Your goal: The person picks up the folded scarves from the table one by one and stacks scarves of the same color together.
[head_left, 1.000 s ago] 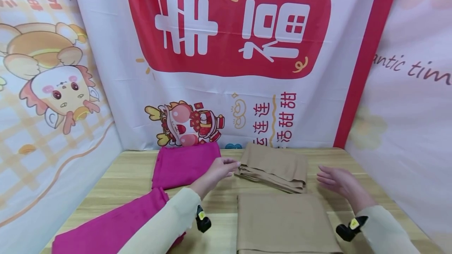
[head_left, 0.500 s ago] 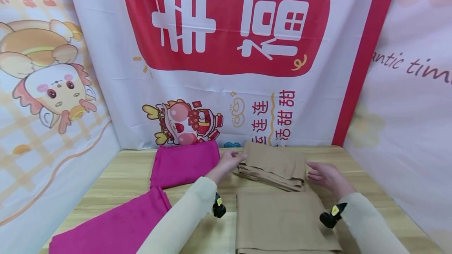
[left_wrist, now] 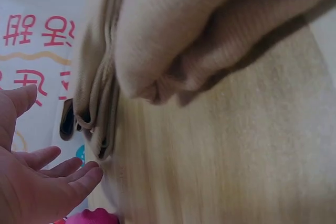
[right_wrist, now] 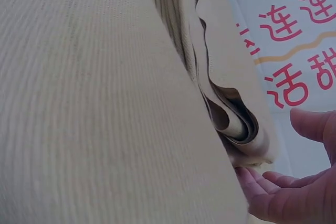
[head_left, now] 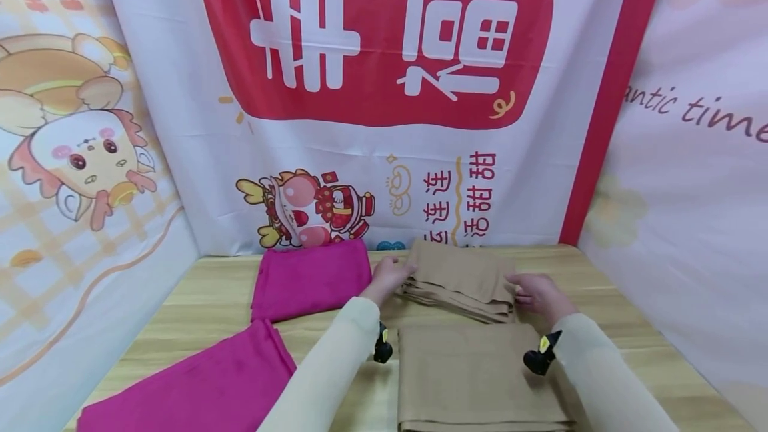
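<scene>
A folded tan cloth [head_left: 462, 272] lies in layers at the back of the table. At its left edge is my left hand [head_left: 389, 275]; in the left wrist view its thumb and fingers [left_wrist: 79, 179] are spread apart, close to the folded layers [left_wrist: 97, 98]. My right hand [head_left: 540, 292] is at the cloth's right edge. The right wrist view shows its thumb raised and its fingertips [right_wrist: 252, 182] low at the fold, partly hidden by fabric. A second folded tan cloth [head_left: 480, 372] lies in front, between my forearms.
Folded magenta cloth [head_left: 312, 279] sits at the back left, and another magenta cloth [head_left: 198, 385] lies at the front left. Printed fabric walls [head_left: 384, 185] stand behind and on both sides of the wooden table [head_left: 207, 285].
My right hand has moved left from the bare table to the far tan cloth's right edge. My left hand has moved slightly forward to its left edge. The cloths have stayed put.
</scene>
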The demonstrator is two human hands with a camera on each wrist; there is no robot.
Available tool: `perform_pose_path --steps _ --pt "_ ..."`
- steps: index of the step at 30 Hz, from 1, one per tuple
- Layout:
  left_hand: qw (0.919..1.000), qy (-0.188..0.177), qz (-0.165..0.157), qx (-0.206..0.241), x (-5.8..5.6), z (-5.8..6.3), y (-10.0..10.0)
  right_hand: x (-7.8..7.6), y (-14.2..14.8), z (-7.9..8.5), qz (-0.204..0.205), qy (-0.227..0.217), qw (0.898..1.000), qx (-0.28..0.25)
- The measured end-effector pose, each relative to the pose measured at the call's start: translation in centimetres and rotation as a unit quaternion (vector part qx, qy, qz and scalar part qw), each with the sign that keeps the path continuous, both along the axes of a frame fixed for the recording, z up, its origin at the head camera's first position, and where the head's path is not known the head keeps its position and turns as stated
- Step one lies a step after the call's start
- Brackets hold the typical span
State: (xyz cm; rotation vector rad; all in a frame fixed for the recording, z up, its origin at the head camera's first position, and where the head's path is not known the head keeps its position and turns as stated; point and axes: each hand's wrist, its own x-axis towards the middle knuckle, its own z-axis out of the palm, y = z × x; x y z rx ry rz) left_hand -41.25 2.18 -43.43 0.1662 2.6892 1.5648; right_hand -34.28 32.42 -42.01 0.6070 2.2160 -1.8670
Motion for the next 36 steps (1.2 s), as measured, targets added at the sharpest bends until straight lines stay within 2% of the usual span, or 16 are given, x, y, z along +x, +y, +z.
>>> perform_pose_path --steps 2,6,10,16,20,25,31,36 --pt "0.9998 0.006 0.009 -0.015 -0.1 -0.1 0.2 -0.1 -0.2 -0.1 -0.003 -0.008 1.0 0.02" --pt "0.9992 0.015 0.006 -0.038 -0.2 -0.2 0.5 -0.6 -0.4 -0.5 -0.019 -0.021 0.998 0.063" --pt "0.9983 0.021 0.009 -0.053 -0.1 0.0 1.0 -1.1 -0.6 -1.0 -0.037 -0.02 0.995 0.085" --pt "0.9968 0.015 0.031 -0.072 -0.4 0.0 1.5 -1.1 -1.2 -1.0 -0.04 -0.013 0.994 0.104" --pt "0.9969 -0.005 0.035 -0.07 -0.5 -0.1 1.7 -1.3 -1.0 -1.1 -0.045 -0.029 0.992 0.11" --pt "0.9973 -0.03 0.027 -0.061 -0.8 0.1 1.6 -1.6 -0.8 -1.3 -0.055 -0.018 0.993 0.104" --pt "0.9977 -0.041 0.021 -0.049 -0.8 0.1 1.6 -1.7 -0.7 -1.4 -0.062 -0.016 0.993 0.1" --pt "0.9975 -0.051 0.029 -0.04 -0.9 -0.2 1.6 -1.8 -0.6 -1.7 -0.07 -0.018 0.994 0.086"
